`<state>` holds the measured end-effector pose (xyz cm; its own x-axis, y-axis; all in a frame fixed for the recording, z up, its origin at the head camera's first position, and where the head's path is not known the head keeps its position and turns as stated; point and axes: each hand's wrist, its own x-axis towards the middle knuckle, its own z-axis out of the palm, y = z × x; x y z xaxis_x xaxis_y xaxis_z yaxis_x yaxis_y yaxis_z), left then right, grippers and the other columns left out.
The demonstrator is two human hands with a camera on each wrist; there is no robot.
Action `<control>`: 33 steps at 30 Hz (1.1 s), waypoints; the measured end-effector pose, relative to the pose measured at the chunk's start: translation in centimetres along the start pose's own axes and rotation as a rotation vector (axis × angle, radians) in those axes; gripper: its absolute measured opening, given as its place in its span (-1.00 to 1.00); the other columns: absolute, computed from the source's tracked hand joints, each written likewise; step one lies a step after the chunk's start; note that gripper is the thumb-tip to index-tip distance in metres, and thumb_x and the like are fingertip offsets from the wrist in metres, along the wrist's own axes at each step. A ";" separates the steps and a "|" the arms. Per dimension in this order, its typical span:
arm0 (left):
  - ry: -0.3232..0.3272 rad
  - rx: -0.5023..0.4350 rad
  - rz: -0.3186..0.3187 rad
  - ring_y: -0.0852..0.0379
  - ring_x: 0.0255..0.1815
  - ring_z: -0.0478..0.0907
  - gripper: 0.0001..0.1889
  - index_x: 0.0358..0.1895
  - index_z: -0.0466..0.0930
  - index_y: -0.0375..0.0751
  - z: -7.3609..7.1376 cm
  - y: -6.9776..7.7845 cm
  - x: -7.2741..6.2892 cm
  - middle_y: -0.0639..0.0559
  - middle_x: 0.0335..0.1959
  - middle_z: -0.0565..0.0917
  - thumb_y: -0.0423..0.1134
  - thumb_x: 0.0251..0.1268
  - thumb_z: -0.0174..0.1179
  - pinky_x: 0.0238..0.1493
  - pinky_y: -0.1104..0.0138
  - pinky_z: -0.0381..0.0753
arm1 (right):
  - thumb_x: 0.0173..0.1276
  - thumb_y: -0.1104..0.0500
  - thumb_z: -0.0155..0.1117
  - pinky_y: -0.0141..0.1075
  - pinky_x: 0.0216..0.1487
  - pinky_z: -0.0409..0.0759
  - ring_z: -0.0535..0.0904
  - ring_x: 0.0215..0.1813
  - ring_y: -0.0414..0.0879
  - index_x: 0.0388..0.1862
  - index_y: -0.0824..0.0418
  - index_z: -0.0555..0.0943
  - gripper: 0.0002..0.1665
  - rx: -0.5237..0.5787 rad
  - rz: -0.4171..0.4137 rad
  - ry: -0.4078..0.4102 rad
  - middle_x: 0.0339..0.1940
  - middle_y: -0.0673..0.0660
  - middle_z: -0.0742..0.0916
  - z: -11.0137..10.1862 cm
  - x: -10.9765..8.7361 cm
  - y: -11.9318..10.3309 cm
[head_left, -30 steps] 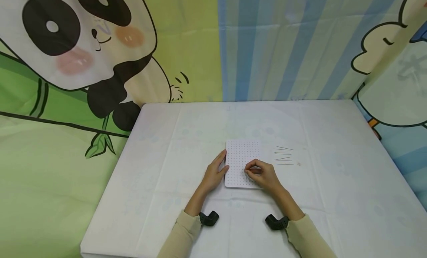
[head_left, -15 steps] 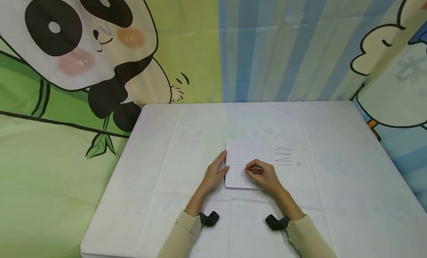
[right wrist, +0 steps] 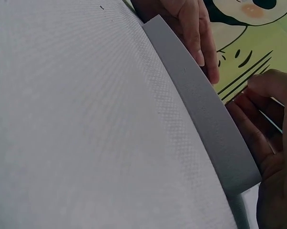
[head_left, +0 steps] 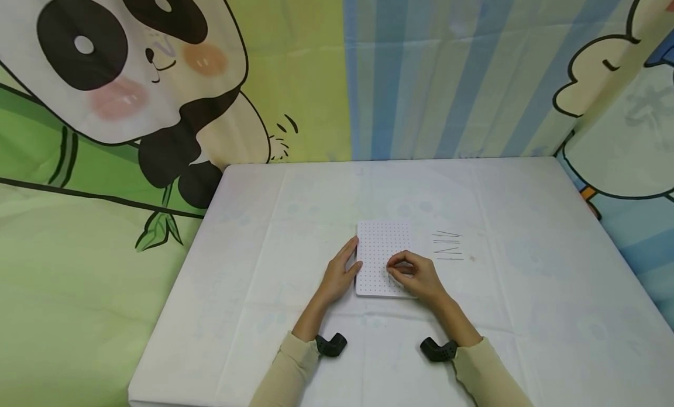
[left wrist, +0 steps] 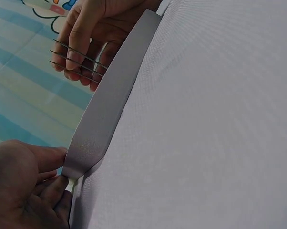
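Note:
A white pegboard (head_left: 381, 243) with rows of small holes lies on the table. My left hand (head_left: 339, 272) steadies its left side, thumb at the top edge and fingers along the side. Over the lower right part of the board is my right hand (head_left: 416, 273), with thumb and fingertips pinching a thin metal rod (right wrist: 259, 73). In the left wrist view several thin rods (left wrist: 69, 46) stand upright from the board in a row beside the right fingers. The rods' lower ends are hidden behind the board's side.
More thin dark rods (head_left: 447, 241) lie loose in a column to the right of the pegboard. A white cloth covers the table (head_left: 263, 231). Printed curtains (head_left: 295, 62) with a panda and stripes hang behind it. A black wrist device (head_left: 330, 345) sits at each cuff.
Both hands and the pegboard stay in nearly the same place. The head view shifts only very slightly.

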<state>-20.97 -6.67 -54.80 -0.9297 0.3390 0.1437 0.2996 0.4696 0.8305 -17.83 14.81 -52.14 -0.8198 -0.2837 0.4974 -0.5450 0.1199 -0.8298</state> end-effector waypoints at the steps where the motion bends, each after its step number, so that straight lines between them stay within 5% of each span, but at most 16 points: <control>1: 0.000 0.001 0.000 0.11 0.43 0.00 -0.40 0.41 0.08 -0.26 0.0 0.0 0.0 -0.05 0.43 0.12 -0.33 0.34 0.05 0.40 0.28 -0.02 | 0.03 0.59 0.28 -0.22 -0.26 0.67 0.63 -0.30 0.13 -0.33 0.51 0.53 -0.80 0.011 -0.001 0.000 -0.37 0.36 0.64 0.0 0.0 0.0; 16: 0.007 0.012 0.003 0.10 0.42 0.01 -0.40 0.40 0.09 -0.27 0.1 -0.1 0.0 -0.05 0.42 0.13 -0.33 0.33 0.05 0.40 0.26 -0.01 | 0.02 0.64 0.24 -0.25 -0.23 0.66 0.58 -0.24 0.19 -0.31 0.53 0.54 -0.78 0.103 0.004 0.051 -0.34 0.39 0.63 -0.7 -0.2 0.7; 25: 0.001 0.011 0.005 0.12 0.43 0.00 -0.40 0.41 0.08 -0.25 0.2 -0.2 0.0 -0.05 0.43 0.13 -0.34 0.34 0.04 0.41 0.28 -0.02 | 0.04 0.60 0.25 -0.29 -0.18 0.65 0.59 -0.21 0.09 -0.30 0.43 0.58 -0.77 0.021 -0.043 0.133 -0.32 0.27 0.65 -2.6 -0.6 1.8; 33: 0.002 0.009 -0.003 0.18 0.42 -0.01 -0.40 0.41 0.08 -0.22 0.1 -0.2 0.1 -0.04 0.42 0.13 -0.33 0.34 0.05 0.40 0.32 -0.03 | 0.01 0.60 0.29 -0.39 -0.14 0.62 0.62 -0.22 -0.06 -0.32 0.41 0.61 -0.76 -0.167 -0.025 0.221 -0.33 0.27 0.68 -6.0 -1.1 1.4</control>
<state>-21.05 -6.65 -55.03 -0.9311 0.3360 0.1421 0.2986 0.4784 0.8258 -18.76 21.01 -52.38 -0.8139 -0.0764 0.5759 -0.5723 0.2759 -0.7722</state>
